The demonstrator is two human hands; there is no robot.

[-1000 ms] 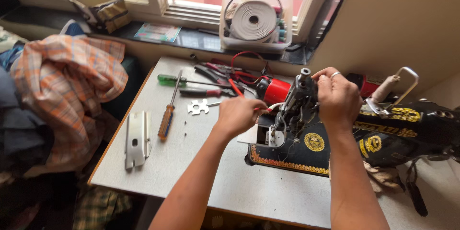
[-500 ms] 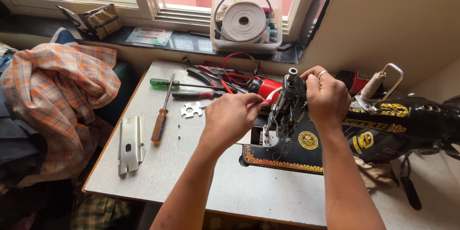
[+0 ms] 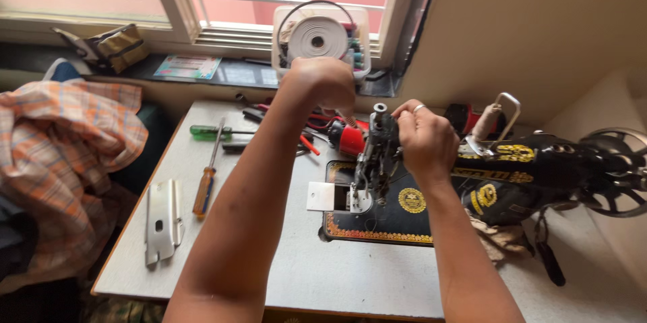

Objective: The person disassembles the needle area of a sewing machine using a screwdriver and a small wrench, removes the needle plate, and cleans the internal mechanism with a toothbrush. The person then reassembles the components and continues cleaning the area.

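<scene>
Head view: a black sewing machine with gold ornament and a round gold medallion on its arm stands on the right part of a grey work table, its decorated base plate edged with a gold and red border. The machine's head end faces the table's middle, with its bare metal needle-bar mechanism exposed; the spoked handwheel sits at the far right. The right hand, a ring on one finger, is curled closed around the top of the head end, fingers pressed to the metal parts there. The left hand is raised above the table near the head end, closed into a loose fist seen from the back; whether it grips anything cannot be told. A small spring shows just below it. Just behind the head end lies a red tool among red-handled pliers. Further left on the table lie a green-handled screwdriver, an orange-handled screwdriver and a flat metal cover plate. On the window sill stands a clear plastic box holding a white tape roll. An orange plaid cloth is heaped at the left of the table.
</scene>
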